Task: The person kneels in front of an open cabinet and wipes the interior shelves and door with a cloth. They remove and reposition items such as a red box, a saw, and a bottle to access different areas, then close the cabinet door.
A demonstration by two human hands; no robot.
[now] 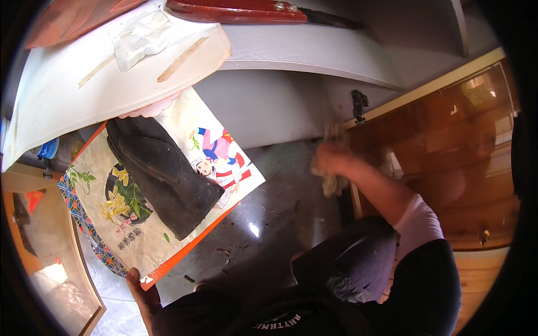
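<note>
My left hand (138, 285) grips the near corner of a flat printed box (155, 260), its thumb on top. The box has an orange edge, a patterned border and a cartoon figure, and bears writing. A dark, mitten-shaped glove (168, 176) lies across it. Motion blurs my right hand (332, 158), at the right over the dark floor, and it is closed around a pale, crumpled cloth-like thing (332, 185); its exact kind cannot be told.
A white sheet (96, 92) with tape strips overhangs the box's far side. Beyond stands a grey cabinet shelf (294, 46) with a red-handled object (239, 11). Glossy wooden doors (441, 168) flank the right. Debris is scattered on the floor (252, 252).
</note>
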